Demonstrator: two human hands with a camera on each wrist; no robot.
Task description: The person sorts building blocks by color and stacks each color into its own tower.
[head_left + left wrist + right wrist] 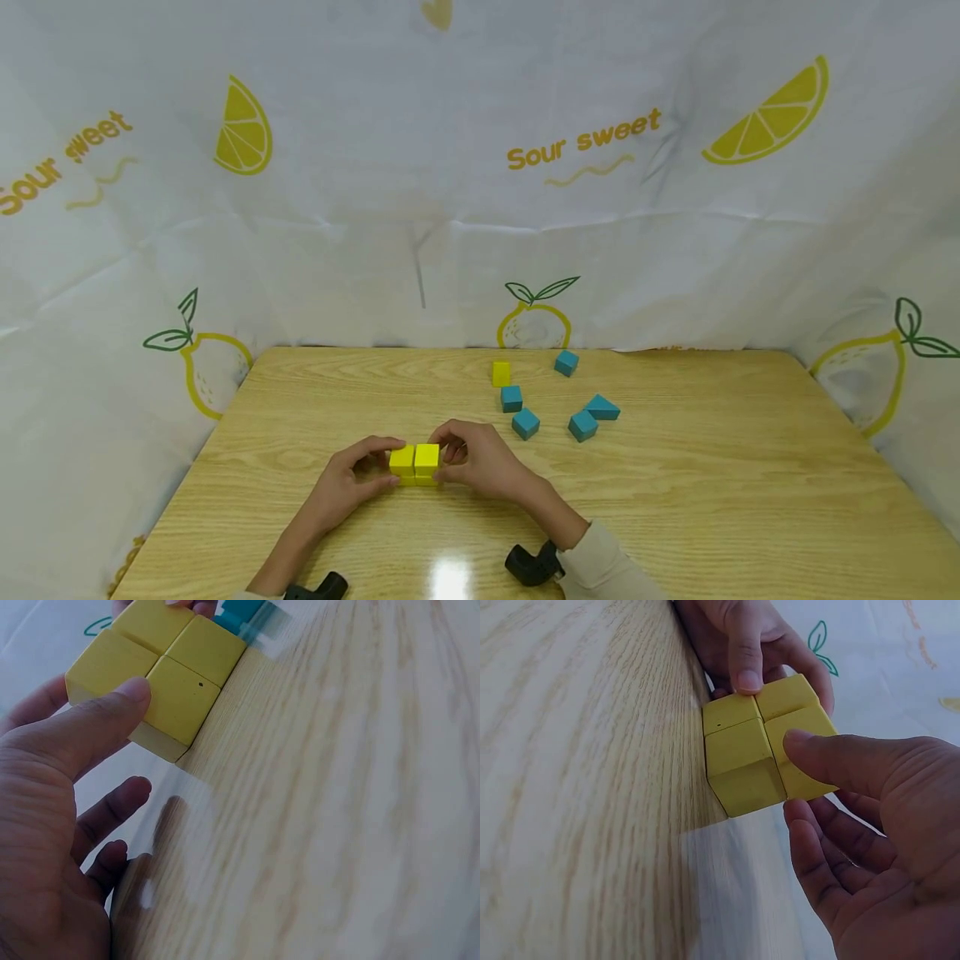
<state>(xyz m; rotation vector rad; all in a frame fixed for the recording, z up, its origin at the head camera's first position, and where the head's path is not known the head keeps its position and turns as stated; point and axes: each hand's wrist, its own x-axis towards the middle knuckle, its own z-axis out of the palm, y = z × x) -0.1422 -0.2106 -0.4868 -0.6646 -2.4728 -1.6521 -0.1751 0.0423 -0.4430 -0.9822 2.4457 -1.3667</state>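
Observation:
Two yellow cubes, the upper left cube (402,461) and the upper right cube (427,459), sit side by side on two lower yellow blocks (735,754) resting on the wooden table. My left hand (347,487) grips the left side of this stack, thumb at the seam between upper and lower block, index finger behind. From the other side, my right hand (483,462) pinches the upper right cube between thumb and fingers. In the right wrist view, that cube (814,739) stands slightly offset from its upper neighbour (786,694).
Beyond the right hand lie a yellow block (501,374), several blue cubes (526,423) and a blue triangular block (603,407). The wooden table (712,483) ends at a white printed cloth (360,275) behind and at the sides.

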